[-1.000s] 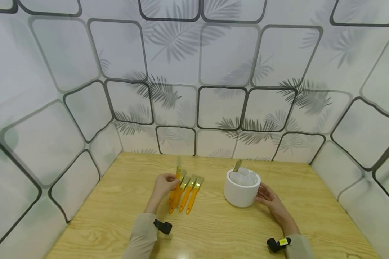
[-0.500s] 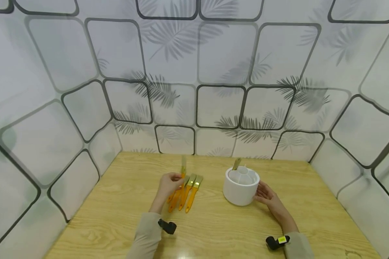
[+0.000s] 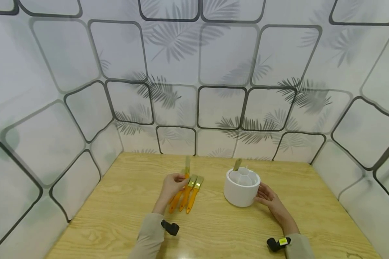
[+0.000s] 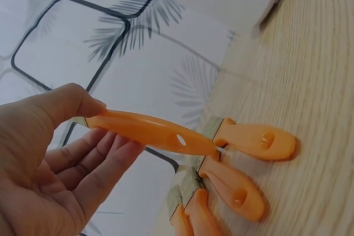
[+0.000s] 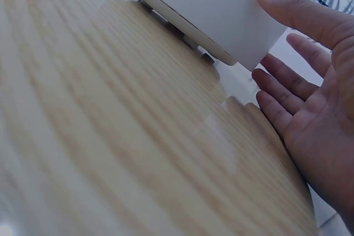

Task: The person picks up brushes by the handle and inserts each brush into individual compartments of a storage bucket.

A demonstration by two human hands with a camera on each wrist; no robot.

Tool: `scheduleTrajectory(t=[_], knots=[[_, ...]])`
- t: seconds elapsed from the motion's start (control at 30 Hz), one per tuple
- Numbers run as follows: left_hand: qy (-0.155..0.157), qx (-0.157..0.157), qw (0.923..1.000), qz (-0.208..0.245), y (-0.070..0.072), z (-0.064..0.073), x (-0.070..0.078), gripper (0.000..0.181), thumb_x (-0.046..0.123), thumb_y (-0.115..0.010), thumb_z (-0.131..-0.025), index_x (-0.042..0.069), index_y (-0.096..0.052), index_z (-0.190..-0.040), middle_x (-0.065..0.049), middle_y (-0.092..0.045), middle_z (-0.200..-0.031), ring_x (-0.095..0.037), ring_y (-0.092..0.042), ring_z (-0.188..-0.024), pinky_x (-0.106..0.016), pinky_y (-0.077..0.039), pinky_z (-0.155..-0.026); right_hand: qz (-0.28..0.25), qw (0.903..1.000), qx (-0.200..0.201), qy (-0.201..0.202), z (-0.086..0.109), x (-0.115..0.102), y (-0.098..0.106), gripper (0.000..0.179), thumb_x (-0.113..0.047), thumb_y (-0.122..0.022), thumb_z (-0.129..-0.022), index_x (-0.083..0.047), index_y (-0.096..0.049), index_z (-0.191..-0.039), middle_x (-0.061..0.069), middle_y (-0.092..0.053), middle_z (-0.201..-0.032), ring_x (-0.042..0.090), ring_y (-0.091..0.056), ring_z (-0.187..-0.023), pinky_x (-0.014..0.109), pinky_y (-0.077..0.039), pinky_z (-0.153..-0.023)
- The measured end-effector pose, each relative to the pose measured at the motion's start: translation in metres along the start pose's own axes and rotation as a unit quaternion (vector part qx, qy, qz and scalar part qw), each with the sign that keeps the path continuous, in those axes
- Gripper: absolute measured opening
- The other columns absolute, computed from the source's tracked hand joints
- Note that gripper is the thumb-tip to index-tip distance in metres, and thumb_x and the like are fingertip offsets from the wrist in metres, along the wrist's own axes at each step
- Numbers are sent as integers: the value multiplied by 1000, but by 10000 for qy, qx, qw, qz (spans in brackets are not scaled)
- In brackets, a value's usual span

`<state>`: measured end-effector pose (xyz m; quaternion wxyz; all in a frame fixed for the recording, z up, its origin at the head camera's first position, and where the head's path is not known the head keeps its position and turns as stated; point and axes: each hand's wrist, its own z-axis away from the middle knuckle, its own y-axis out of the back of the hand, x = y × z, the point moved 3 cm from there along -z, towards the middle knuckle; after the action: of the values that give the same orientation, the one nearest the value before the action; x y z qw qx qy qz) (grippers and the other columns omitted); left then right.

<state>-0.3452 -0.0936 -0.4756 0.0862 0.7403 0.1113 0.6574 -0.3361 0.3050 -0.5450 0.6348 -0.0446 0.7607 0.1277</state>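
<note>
Since a second ago, my left hand has moved a little to the right, carrying a brush with it. That hand pinches the brush between thumb and fingertips near its metal collar, so the bristles point up and the orange handle slopes down. Just below, four other brushes lie side by side on the worktop; whether the held handle touches them, I cannot tell.

My right hand reaches forward with fingers loose and apart, its thumb against the right side of a white pot. Bristles of one more brush rise from the pot's far left part.

Both forearms wear beige sleeves. Beneath is yellowish wood grain, glossy near the front; around it stand pale walls printed with grey rounded frames and feathery leaves.
</note>
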Motion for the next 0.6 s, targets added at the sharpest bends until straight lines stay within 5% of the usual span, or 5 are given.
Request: scheduleTrajectory(t=[0.6], knots=[[-57, -222, 9994, 257, -16, -3, 2, 23, 8, -68, -83, -6, -65, -101, -16, -63, -91, -15, -61, -74, -28, -57, -64, -128, 9998, -97, 90, 0, -1, 0, 68, -5, -59, -89, -1, -21, -145, -17, -43, -128, -6, -46, -114, 11, -40, -94]])
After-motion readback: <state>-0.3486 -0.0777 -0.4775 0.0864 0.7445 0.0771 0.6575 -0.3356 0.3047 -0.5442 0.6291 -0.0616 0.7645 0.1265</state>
